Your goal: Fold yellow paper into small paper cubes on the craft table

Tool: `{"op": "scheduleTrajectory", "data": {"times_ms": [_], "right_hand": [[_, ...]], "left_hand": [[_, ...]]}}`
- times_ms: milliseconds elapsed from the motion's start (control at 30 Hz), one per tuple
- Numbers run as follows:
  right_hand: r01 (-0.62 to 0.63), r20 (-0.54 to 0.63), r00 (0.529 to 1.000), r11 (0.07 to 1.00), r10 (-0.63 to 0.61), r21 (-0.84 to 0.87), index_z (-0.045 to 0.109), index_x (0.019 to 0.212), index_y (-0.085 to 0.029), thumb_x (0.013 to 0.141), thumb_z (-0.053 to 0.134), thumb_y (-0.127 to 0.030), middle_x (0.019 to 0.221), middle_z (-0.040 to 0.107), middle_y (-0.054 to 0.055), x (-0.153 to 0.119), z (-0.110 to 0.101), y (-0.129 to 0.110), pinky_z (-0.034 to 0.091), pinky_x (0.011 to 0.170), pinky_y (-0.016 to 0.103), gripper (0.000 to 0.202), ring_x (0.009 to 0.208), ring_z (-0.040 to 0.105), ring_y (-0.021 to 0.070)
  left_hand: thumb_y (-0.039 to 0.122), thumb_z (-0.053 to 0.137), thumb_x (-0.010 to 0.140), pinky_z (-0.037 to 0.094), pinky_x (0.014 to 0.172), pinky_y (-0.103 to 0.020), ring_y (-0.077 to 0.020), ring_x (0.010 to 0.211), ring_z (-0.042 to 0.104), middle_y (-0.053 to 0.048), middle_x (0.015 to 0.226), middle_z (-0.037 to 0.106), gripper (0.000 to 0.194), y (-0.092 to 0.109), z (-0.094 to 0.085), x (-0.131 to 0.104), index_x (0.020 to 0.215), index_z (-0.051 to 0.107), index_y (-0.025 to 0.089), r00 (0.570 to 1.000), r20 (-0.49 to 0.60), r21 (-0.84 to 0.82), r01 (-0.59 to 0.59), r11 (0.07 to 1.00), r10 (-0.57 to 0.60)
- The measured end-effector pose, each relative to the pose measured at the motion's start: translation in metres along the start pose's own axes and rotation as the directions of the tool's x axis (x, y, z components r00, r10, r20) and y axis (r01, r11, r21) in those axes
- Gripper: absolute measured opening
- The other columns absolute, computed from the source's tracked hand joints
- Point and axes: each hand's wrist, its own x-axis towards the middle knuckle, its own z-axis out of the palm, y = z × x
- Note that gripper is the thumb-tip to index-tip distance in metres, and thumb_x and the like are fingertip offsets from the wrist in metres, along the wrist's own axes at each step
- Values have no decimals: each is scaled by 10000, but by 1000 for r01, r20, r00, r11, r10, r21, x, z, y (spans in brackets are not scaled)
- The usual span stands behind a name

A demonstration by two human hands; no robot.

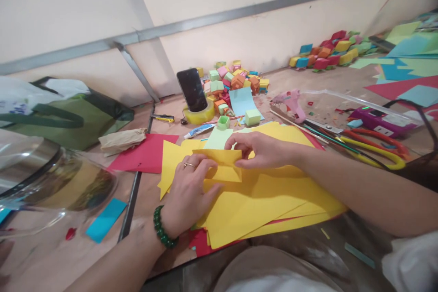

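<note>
A small folded yellow paper piece [224,171] is between my two hands, above larger yellow sheets [267,200]. My left hand [191,187], with a ring and a green bead bracelet [163,228] at the wrist, has its fingers bent over the piece's left side. At the right edge of the piece, my right hand [255,149] pinches it between thumb and fingers. Just beyond my hands lie a light green paper strip [217,138], an open green paper box [223,122] and a closed green cube [252,117].
A phone [192,89] leans on a tape roll [200,113] beside piled paper cubes [237,82]. Right: pink glue gun [292,105], scissors [372,148], purple power strip [379,121]. Left: glass teapot [85,182], green bag [85,118], red paper [147,155], blue strip [106,221].
</note>
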Motion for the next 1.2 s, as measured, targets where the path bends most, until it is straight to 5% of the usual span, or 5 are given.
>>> {"op": "scheduleTrajectory", "data": {"times_ms": [500, 700, 833, 967, 1200], "right_hand": [[-5, 76, 997, 1000, 3, 29, 516, 1176, -166, 757, 556, -159, 637, 524, -60, 1, 6, -1, 487, 622, 222, 421, 624, 568, 104], [7, 31, 999, 998, -9, 66, 520, 1150, -162, 784, 587, -248, 770, 612, -8, 1, 5, -2, 443, 619, 222, 382, 678, 544, 107], [17, -35, 999, 997, -19, -69, 547, 1148, -147, 767, 571, -165, 599, 442, -79, 1, 1, 1, 350, 551, 210, 383, 554, 406, 79], [-5, 34, 999, 991, 10, -131, 515, 1219, -151, 740, 539, -96, 515, 332, -117, -3, -7, 2, 300, 508, 204, 482, 486, 326, 70], [-140, 277, 953, 989, 124, 37, 271, 1458, -161, 763, 543, -137, 673, 619, -44, -14, -18, 1, 417, 537, 200, 747, 550, 537, 88]], "left_hand": [[191, 567, 831, 458, 758, -375, -229, 843, 547, -57, 868, 603, 41, 2, 2, 1, 871, 562, 182, 998, -9, -8, -56, 998, 56], [113, 469, 883, 375, 710, -327, -182, 749, 508, -29, 770, 610, 200, 3, -1, 0, 778, 621, 191, 965, -48, -24, -260, 965, 258], [70, 460, 873, 350, 751, -336, -161, 750, 504, -23, 825, 637, 227, 5, -3, 1, 778, 625, 194, 943, -102, -8, -318, 948, 315], [68, 466, 860, 344, 784, -343, -161, 774, 515, -10, 818, 659, 213, 2, -6, 3, 750, 600, 194, 948, -107, 7, -300, 954, 299], [42, 444, 841, 327, 853, -362, -166, 828, 558, 13, 810, 700, 224, -2, -3, 3, 737, 579, 187, 964, -23, 5, -266, 964, 266]]}}
